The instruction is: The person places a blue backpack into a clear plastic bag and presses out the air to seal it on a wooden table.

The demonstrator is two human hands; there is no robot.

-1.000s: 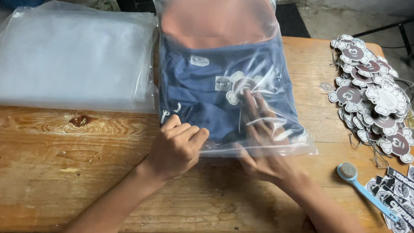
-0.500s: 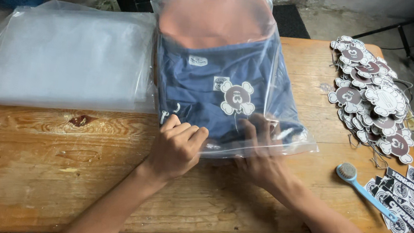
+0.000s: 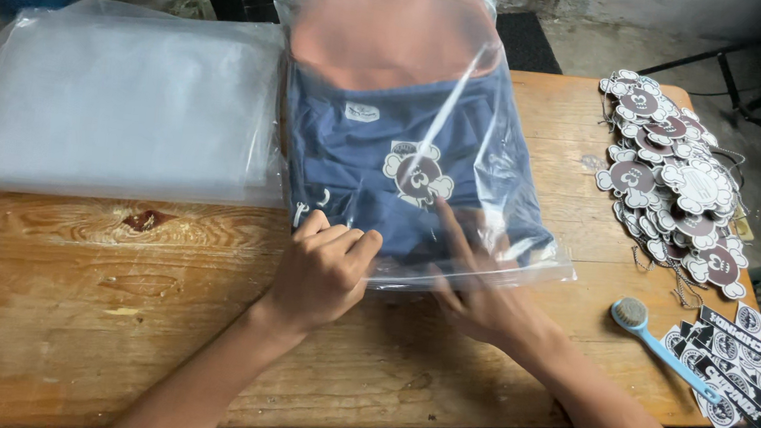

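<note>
A clear plastic bag (image 3: 424, 135) holding a folded navy garment (image 3: 376, 163) lies in the upper middle of the frame on a wooden table (image 3: 68, 324). The left hand (image 3: 321, 268) is curled into a loose fist, pinching the bag's near edge. The right hand (image 3: 475, 282) lies inside the bag's mouth, fingers spread flat under the plastic. A stack of clear bags (image 3: 115, 99) fills the upper left. Round tags (image 3: 667, 184), a blue brush (image 3: 658, 344) and stickers (image 3: 739, 365) sit at the right.
</note>
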